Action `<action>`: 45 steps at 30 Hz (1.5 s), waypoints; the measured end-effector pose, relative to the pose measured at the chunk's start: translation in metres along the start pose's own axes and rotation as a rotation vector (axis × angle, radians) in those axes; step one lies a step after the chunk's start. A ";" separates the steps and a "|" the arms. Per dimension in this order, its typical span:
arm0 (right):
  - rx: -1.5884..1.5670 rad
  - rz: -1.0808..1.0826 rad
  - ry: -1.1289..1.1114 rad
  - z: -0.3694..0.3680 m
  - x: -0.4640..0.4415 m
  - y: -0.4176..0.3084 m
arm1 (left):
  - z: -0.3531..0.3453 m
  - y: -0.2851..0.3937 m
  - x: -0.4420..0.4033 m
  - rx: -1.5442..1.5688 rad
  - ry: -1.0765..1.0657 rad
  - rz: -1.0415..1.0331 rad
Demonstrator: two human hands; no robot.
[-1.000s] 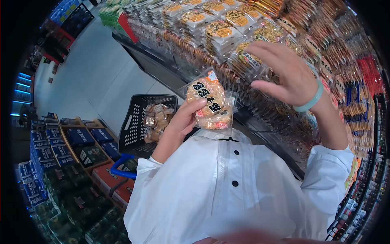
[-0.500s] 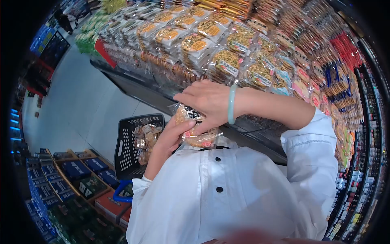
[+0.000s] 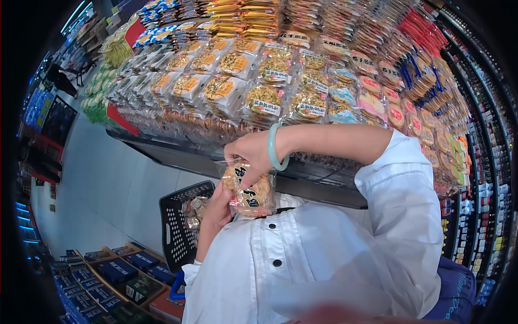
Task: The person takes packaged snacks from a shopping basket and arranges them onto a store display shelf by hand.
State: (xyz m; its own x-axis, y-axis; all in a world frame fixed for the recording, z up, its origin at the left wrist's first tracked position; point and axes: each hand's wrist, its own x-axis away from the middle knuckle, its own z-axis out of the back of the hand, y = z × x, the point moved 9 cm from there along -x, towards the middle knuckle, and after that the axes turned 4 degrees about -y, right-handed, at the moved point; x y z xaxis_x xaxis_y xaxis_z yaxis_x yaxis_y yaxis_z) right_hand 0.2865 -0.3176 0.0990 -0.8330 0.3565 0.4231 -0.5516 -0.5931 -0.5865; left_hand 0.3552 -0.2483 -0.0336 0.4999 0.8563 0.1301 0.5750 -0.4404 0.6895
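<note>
Several clear-wrapped round crackers (image 3: 253, 195) with black lettering are held together in front of the white shirt. My left hand (image 3: 217, 210) grips them from the lower left, its thumb partly hidden behind the wrapping. From above, my right hand (image 3: 251, 156), with a pale green bangle (image 3: 274, 147) on the wrist, is closed on the top of the same packs. Below and left of them, a black basket (image 3: 171, 227) holds more wrapped packs (image 3: 193, 207), partly covered by my left hand and forearm.
A long display (image 3: 183, 156) piled with wrapped crackers (image 3: 263, 100) runs across the front. Boxes (image 3: 116, 270) are stacked at the lower left. Shelves of small goods (image 3: 480, 216) line the right. A purple bag (image 3: 456, 289) is at the lower right. A person's dark clothing (image 3: 40, 162) shows far left.
My right hand, raised and open over the display a second ago, has come down to the packs in my left hand. The view has turned, showing more of the display and a purple bag.
</note>
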 end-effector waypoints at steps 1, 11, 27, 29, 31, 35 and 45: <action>-0.051 0.016 0.071 0.006 0.002 0.005 | 0.001 -0.001 0.000 0.020 -0.008 -0.010; -0.795 -0.139 0.661 0.090 0.100 0.064 | -0.027 0.002 -0.009 0.086 -0.024 0.006; -0.890 -0.039 0.907 0.104 0.156 0.106 | -0.022 -0.002 -0.016 0.183 0.075 -0.003; -0.914 -0.022 0.959 0.103 0.164 0.102 | -0.013 -0.008 -0.016 0.132 0.101 -0.003; -0.920 -0.025 0.990 0.104 0.174 0.104 | -0.019 -0.007 -0.018 0.147 0.100 0.009; -0.918 -0.027 1.106 0.116 0.205 0.133 | -0.025 -0.005 -0.022 0.144 0.079 0.008; -0.715 -0.486 1.708 0.152 0.389 0.253 | -0.021 -0.015 -0.028 0.135 0.075 0.053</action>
State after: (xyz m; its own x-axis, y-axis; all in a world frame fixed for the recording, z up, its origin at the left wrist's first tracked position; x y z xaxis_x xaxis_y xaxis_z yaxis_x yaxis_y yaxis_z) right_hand -0.1708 -0.4388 0.2203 0.4732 0.8673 -0.1547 -0.2566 -0.0323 -0.9660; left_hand 0.3191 -0.2598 -0.0322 0.4848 0.8463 0.2206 0.6333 -0.5137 0.5789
